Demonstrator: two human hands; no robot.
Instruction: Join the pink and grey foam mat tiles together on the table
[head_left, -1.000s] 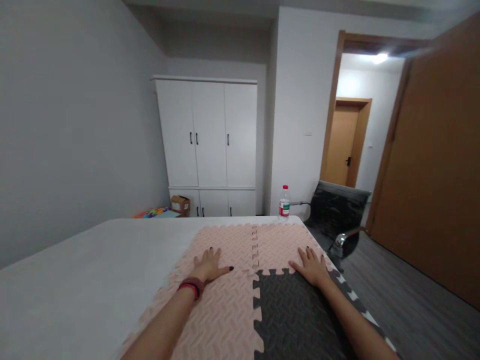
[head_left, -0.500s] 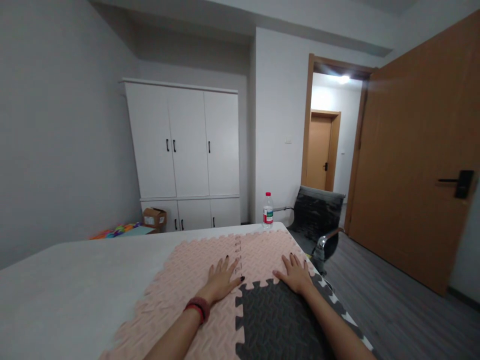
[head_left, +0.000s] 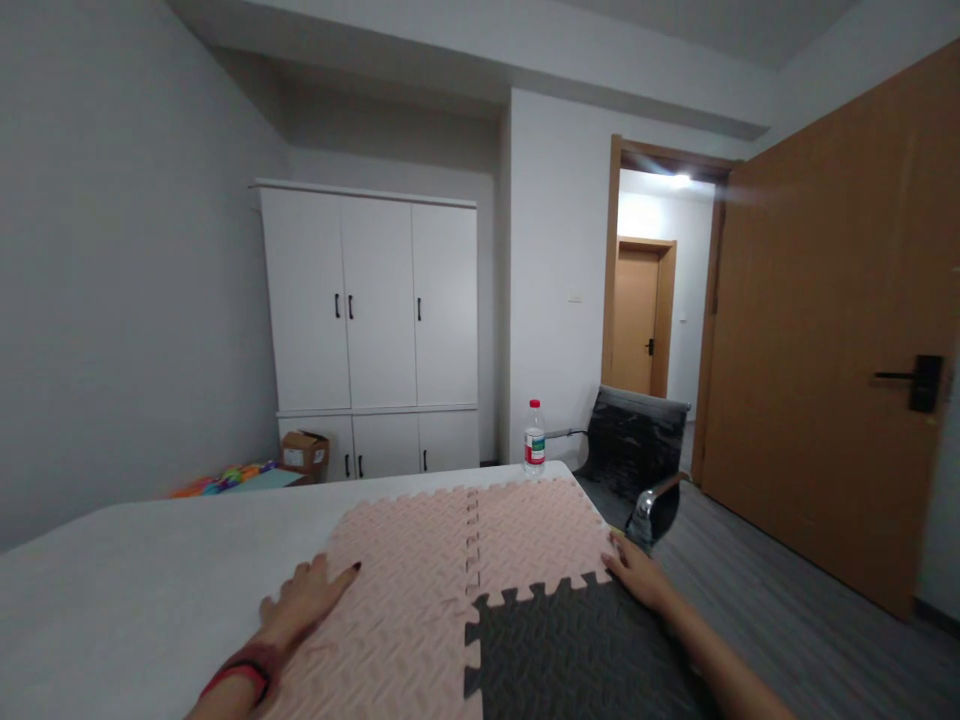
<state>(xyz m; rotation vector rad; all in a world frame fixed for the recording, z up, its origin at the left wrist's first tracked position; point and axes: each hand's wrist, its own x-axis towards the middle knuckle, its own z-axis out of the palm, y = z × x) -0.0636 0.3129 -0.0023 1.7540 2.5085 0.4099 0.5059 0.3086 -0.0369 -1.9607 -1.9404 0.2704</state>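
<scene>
Head view. Foam mats on the table [head_left: 150,560]: I count three visible tiles, all interlocked by their toothed edges. Two are pink: one pink tile [head_left: 405,580] on the left, a second pink tile [head_left: 536,535] at the far right corner of the table. One dark grey tile [head_left: 577,660] sits at the near right, joined to both pink ones.

My left hand [head_left: 304,600] lies flat, palm down, fingers spread and fully open, gripping nothing. It rests across the left edge of the left pink tile, thumb on the foam, the other fingers towards the bare table surface. One red-and-black band [head_left: 240,680] on that wrist.

My right hand [head_left: 637,578] is also open and flat, holding nothing, resting at the right edge of the table where the far pink tile meets the grey one.

One water bottle [head_left: 534,438] stands upright at the far edge of the table. Beyond: one office chair [head_left: 637,450], one white wardrobe [head_left: 375,330], one cardboard box [head_left: 304,452] on the floor.
</scene>
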